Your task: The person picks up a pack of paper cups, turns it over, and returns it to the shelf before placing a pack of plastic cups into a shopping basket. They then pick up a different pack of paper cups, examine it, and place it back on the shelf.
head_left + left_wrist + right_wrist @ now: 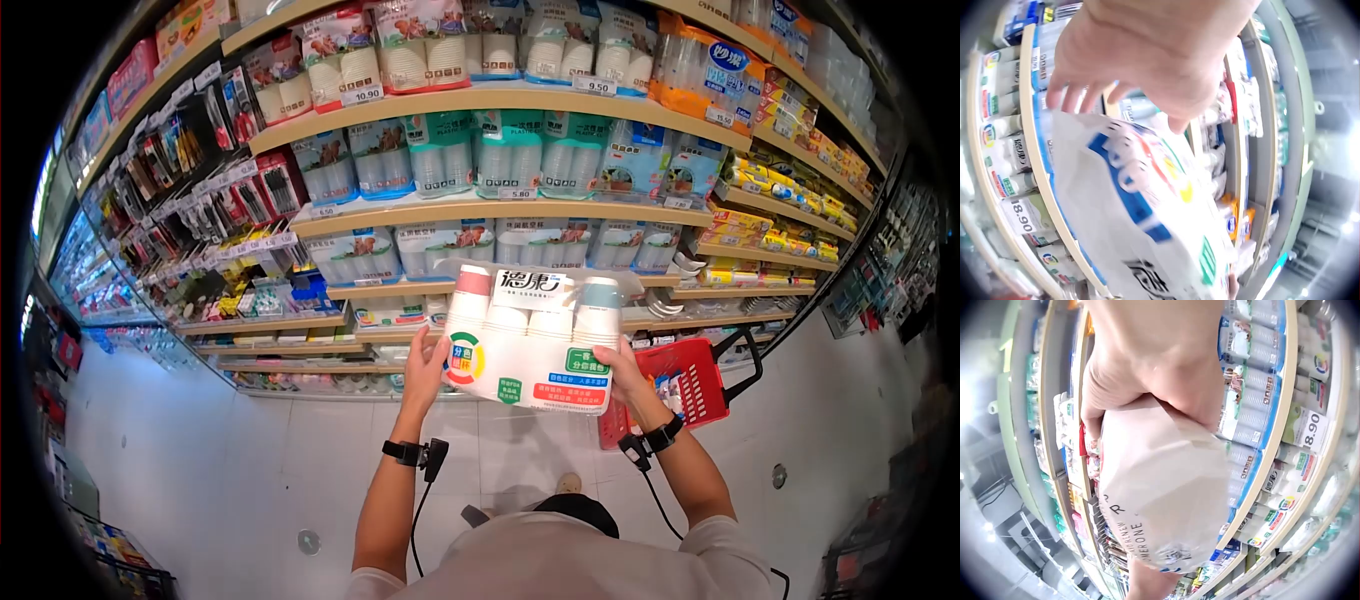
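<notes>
A white plastic pack of paper cups [530, 345] is held in front of the shelves, its printed face turned up toward the head camera. Stacks of cups show through its upper part, one topped in pink and one in grey-blue. At its left end the left hand [425, 368] grips the side, and in the left wrist view the fingers [1088, 97] lie along one edge with the thumb on the other. The right hand [627, 372] holds the opposite end, thumb on the front. Seen from the right wrist, that hand [1154, 381] wraps the white end of the pack.
Shelves [480, 208] full of bagged cups stand ahead, with small hanging goods at the left. A red shopping basket [680, 380] with items inside is beside the right forearm. Pale tiled floor [320, 450] lies below.
</notes>
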Available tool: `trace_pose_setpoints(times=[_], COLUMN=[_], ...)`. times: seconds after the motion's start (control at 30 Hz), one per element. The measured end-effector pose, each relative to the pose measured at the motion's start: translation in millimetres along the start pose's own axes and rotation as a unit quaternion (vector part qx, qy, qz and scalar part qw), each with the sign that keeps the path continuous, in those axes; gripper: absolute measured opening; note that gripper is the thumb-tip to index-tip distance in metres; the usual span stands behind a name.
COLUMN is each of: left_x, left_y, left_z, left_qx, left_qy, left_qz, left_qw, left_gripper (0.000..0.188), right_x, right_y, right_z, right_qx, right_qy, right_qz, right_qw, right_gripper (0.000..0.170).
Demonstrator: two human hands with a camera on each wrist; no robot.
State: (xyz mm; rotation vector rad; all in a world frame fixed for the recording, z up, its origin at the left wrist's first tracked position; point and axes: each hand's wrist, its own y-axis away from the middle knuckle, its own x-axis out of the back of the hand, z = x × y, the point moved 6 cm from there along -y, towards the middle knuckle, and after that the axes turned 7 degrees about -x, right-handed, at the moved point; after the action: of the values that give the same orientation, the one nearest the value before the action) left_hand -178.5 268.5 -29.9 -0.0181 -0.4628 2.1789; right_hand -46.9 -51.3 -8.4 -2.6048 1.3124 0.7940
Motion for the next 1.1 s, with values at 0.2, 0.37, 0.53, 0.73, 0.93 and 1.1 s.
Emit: trace_pose_setpoints(times=[0.2,0.37,0.53,0.73,0.93,1.1], left_x=[-38.6,-60.9,-77.0,-114.7,-161.7,-188.4], left_y=[6.9,-24.1,-78.5,-168.5,-237.1,-258.5], left_z=[7.6,25.8,84.5,183.0,280.6,344.1], left_qx=[0.134,0.043,-0.092,-0.262,-0.385,-0.426], left_qy=[0.343,0.345,0.331,0.278,0.156,0.096], left_qz=[-0.165,-0.133,-0.090,-0.106,-0.085,-0.057], left_qw=[0.915,0.928,0.935,0.918,0.906,0.898], left_gripper=[0.041,0.038,0.041,0.048,0.052,0.047], right_x=[25.6,29.8,14.6,10.4,23.7,14.8], right_y=[-3.9,-11.6,-32.8,-62.5,-94.9,-82.5], right_z=[-15.9,-72.7,-159.0,-286.0,-402.2,-455.5], right_qx=[-0.004,0.074,0.193,0.299,0.408,0.435], right_qy=[-0.006,0.070,0.174,0.232,0.236,0.233], right_qz=[-0.047,0.027,-0.006,0.007,0.046,-0.003], right_qw=[0.999,0.994,0.966,0.926,0.881,0.870], right_gripper=[0.062,0.052,0.045,0.053,0.047,0.050])
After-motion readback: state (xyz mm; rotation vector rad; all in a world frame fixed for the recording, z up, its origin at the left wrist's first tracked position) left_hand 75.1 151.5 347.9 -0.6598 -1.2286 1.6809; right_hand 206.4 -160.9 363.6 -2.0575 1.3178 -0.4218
